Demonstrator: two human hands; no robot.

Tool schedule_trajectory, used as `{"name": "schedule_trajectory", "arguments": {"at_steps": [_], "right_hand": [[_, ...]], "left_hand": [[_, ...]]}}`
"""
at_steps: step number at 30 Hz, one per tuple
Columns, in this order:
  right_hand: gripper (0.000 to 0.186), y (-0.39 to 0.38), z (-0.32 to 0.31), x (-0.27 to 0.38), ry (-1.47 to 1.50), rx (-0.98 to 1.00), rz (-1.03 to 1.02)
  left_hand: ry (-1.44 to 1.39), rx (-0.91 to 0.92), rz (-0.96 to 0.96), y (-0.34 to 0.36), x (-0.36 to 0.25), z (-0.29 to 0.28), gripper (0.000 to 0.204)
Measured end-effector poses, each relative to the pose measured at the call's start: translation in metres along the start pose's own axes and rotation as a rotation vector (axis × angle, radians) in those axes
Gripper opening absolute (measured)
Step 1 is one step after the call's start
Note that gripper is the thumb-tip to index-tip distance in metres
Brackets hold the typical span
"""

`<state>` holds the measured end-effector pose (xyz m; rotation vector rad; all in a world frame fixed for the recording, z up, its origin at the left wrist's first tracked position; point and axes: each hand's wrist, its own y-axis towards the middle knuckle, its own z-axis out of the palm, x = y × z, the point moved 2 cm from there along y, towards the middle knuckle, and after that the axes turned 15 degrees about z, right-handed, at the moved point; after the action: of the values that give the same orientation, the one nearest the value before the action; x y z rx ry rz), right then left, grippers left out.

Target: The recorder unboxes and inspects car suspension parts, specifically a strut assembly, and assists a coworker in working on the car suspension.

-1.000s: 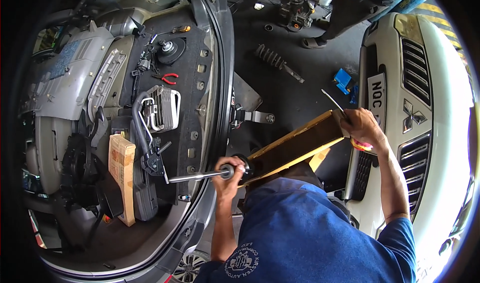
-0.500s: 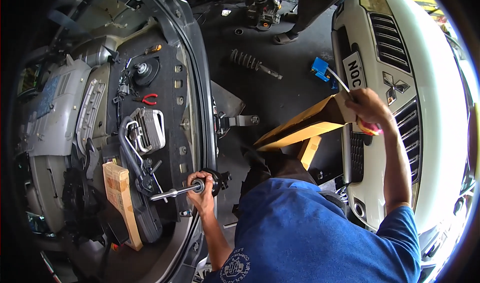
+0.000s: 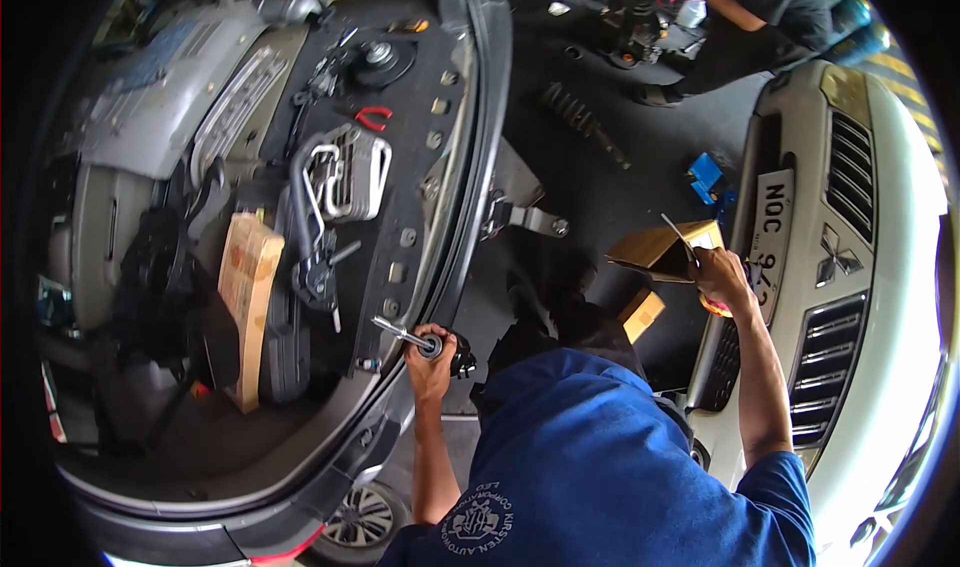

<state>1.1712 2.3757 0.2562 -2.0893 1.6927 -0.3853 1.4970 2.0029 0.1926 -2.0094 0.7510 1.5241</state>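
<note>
Silver-rodded damper (image 3: 430,346) in left hand (image 3: 430,371), slim tool (image 3: 681,239) (plus cardboard box (image 3: 655,253)) in right hand (image 3: 722,275)

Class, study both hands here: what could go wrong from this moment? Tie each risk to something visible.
1. The left hand alone grips the rod-tipped part beside the open boot's edge; a slip might scratch the car or drop the part.
2. A thin tool juts from the right hand by the cardboard box; its bare end could jab someone.
3. The coil-spring strut lying on the floor could trip somebody.
</note>
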Motion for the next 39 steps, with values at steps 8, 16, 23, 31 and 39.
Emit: {"name": "schedule_trajectory", "arguments": {"at_steps": [8, 16, 23, 31, 39], "right_hand": [[0.029, -0.016, 0.081, 0.125, -0.165, 0.202, -0.353], [0.026, -0.066, 0.195, 0.207, 0.179, 0.386, -0.876], [0.044, -0.042, 0.17, 0.231, 0.076, 0.413, -0.783], [0.038, 0.021, 0.13, 0.126, 0.269, 0.252, -0.358], [0.036, 0.025, 0.103, 0.008, 0.507, 0.174, 0.005]], "left_hand": [[0.119, -0.16, 0.019, -0.055, 0.016, -0.032, 0.017], [0.154, -0.147, -0.16, -0.087, 0.005, -0.033, 0.015], [0.138, -0.2, -0.13, -0.104, 0.005, -0.039, 0.016], [0.145, -0.053, -0.036, -0.07, 0.007, -0.01, 0.017], [-0.017, 0.181, 0.019, 0.0, -0.016, 0.063, 0.016]]}}
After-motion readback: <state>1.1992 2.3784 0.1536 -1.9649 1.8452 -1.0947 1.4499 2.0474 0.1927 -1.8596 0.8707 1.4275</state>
